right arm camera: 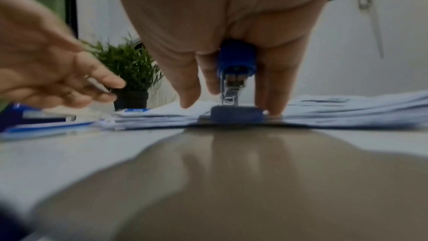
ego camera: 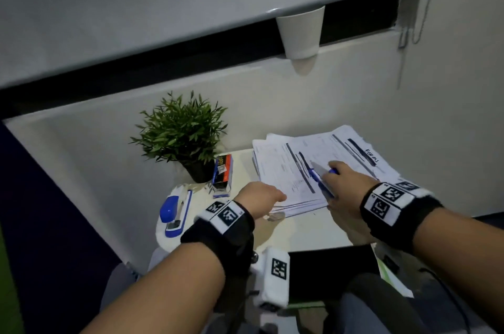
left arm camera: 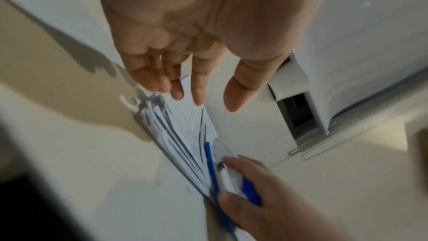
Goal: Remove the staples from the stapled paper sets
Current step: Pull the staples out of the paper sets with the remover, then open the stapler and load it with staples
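A thick stack of printed paper sets (ego camera: 289,178) lies on the white table (ego camera: 300,235). My right hand (ego camera: 336,179) grips a blue and metal staple remover (ego camera: 317,174) and holds it down on the top sheet near the stack's front edge. The right wrist view shows the staple remover (right arm camera: 236,65) between my fingers (right arm camera: 187,83), its lower part flat on the paper sets (right arm camera: 347,109). My left hand (ego camera: 268,196) hovers open at the stack's near left corner, fingers (left arm camera: 176,87) straight over the paper sets (left arm camera: 183,125), holding nothing.
A blue stapler (ego camera: 176,211) lies at the table's left edge. A box of staples (ego camera: 223,171) and a potted plant (ego camera: 182,134) stand behind it. A white paper cup (ego camera: 300,33) sits on the window sill above. Something small and shiny (ego camera: 275,215) lies before the stack.
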The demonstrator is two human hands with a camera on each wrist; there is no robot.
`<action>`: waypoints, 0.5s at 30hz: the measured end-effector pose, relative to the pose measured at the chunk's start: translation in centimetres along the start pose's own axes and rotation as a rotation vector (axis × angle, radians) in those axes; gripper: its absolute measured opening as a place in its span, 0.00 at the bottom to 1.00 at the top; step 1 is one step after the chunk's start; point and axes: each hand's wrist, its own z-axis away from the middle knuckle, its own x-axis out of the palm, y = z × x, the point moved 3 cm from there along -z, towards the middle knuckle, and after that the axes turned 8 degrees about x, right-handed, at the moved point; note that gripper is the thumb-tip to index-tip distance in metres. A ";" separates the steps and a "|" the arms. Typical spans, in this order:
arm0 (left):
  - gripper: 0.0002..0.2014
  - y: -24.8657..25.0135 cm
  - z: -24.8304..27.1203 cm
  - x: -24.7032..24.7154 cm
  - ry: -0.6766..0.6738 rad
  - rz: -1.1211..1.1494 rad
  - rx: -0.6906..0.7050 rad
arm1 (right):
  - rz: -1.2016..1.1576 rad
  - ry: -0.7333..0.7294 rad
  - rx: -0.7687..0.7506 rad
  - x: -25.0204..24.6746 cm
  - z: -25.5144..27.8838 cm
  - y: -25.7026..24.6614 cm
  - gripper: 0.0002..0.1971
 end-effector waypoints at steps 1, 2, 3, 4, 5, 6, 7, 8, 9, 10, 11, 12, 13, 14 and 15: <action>0.17 0.6 -0.7 0.0 0.010 -0.112 -0.007 | 0.001 0.010 0.007 0.3 0.1 0.0 0.22; 0.19 0.9 -1.3 0.0 0.018 -0.206 -0.032 | 0.007 0.013 0.016 0.8 0.3 0.0 0.21; 0.20 0.9 -1.7 -0.1 0.022 -0.266 -0.067 | 0.017 0.018 0.024 1.4 0.3 -0.2 0.21; 0.21 0.7 -2.1 -0.2 0.025 -0.263 -0.107 | 0.020 0.032 0.029 1.9 0.5 -0.3 0.22; 0.21 0.4 -2.5 -0.2 0.026 -0.194 -0.150 | 0.011 0.048 0.033 2.3 0.6 -0.4 0.22; 0.23 0.3 -2.6 -0.1 0.031 -0.087 -0.183 | 0.001 0.053 0.037 2.7 0.7 -0.4 0.22; 0.24 0.3 -2.7 0.1 0.040 0.004 -0.197 | -0.003 0.051 0.039 2.9 0.8 -0.4 0.23; 0.23 0.4 -2.7 0.3 0.048 0.033 -0.196 | -0.008 0.051 0.043 3.0 1.0 -0.4 0.24; 0.22 0.4 -2.9 0.4 0.064 0.009 -0.187 | -0.015 0.053 0.044 3.1 1.1 -0.3 0.25; 0.20 0.5 -2.9 0.5 0.076 -0.042 -0.176 | -0.027 0.058 0.040 3.0 1.2 -0.2 0.24; 0.18 0.6 -2.9 0.5 0.095 -0.108 -0.158 | -0.041 0.063 0.037 2.9 1.4 -0.1 0.23; 0.16 0.6 -2.9 0.5 0.096 -0.185 -0.131 | -0.052 0.068 0.033 2.8 1.6 -0.1 0.21; 0.13 0.6 -2.8 0.7 0.053 -0.295 -0.108 | -0.058 0.070 0.032 2.8 1.7 0.0 0.19; 0.10 0.7 -2.6 0.9 0.014 -0.380 -0.100 | -0.062 0.070 0.034 2.8 1.9 0.0 0.17; 0.09 0.6 -2.7 1.0 -0.002 -0.467 -0.086 | -0.070 0.068 0.038 2.7 2.1 0.1 0.16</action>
